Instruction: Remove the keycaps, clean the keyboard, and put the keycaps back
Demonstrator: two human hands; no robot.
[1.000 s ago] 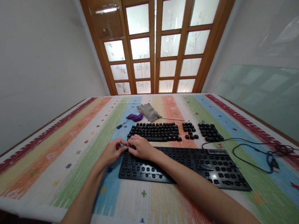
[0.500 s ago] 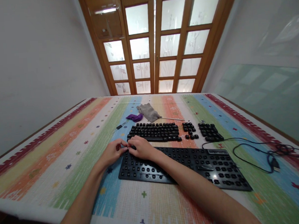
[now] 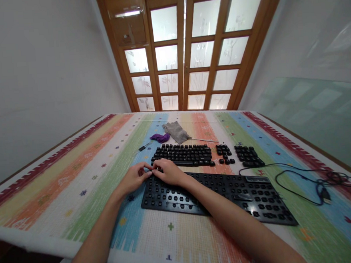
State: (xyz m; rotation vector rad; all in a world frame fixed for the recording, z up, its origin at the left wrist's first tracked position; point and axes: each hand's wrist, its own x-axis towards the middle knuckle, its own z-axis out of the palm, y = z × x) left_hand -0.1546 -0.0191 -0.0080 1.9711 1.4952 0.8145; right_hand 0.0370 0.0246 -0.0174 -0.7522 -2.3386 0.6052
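A black keyboard base (image 3: pixel 218 190) without its keycaps lies slightly slanted on the striped tablecloth. My left hand (image 3: pixel 136 176) is at its far left corner, thumb and forefinger pinched together. Against those fingertips, my right hand (image 3: pixel 168 172) bends its fingers closed over the same corner, its forearm crossing above the base. Whatever the fingertips hold is too small and covered to make out. Just beyond the hands, loose black keycaps (image 3: pixel 183 153) are laid out in keyboard order, with smaller groups of keycaps (image 3: pixel 223 150) and number-pad keycaps (image 3: pixel 249 156) to the right.
Behind the keycaps lie a grey cloth (image 3: pixel 177 132), a purple cloth (image 3: pixel 160 138) and a thin rod (image 3: pixel 204 140). A small black-handled tool (image 3: pixel 142 148) rests left of them. The keyboard's cable (image 3: pixel 311 178) coils at the right, ending in a USB plug (image 3: pixel 326 196).
The view has shifted slightly, moving everything a little to the right in the picture. Both hands stay together at the keyboard's far left corner, with only small finger movement.
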